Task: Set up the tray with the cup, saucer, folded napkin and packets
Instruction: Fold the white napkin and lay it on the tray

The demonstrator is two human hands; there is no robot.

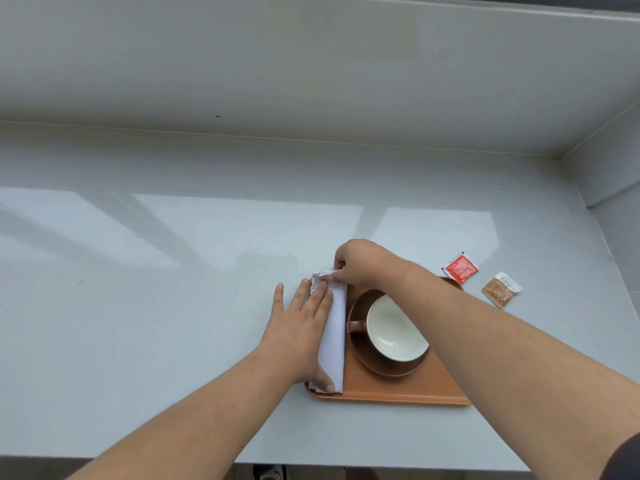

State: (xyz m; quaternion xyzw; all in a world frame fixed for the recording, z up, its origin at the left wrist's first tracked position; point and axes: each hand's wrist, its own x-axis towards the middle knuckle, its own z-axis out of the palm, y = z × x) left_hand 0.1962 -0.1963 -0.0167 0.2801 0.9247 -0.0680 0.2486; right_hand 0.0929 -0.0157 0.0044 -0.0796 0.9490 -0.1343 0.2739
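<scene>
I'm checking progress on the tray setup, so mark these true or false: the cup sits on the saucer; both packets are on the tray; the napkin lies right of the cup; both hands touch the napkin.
1. The cup sits on the saucer. True.
2. Both packets are on the tray. False: the red packet and brown packet lie on the counter.
3. The napkin lies right of the cup. False: it lies left of it.
4. The left hand and right hand both touch the napkin. True.

Left hand (304, 327) flat, fingers spread, right hand (360, 261) pinching, forearms extended
</scene>
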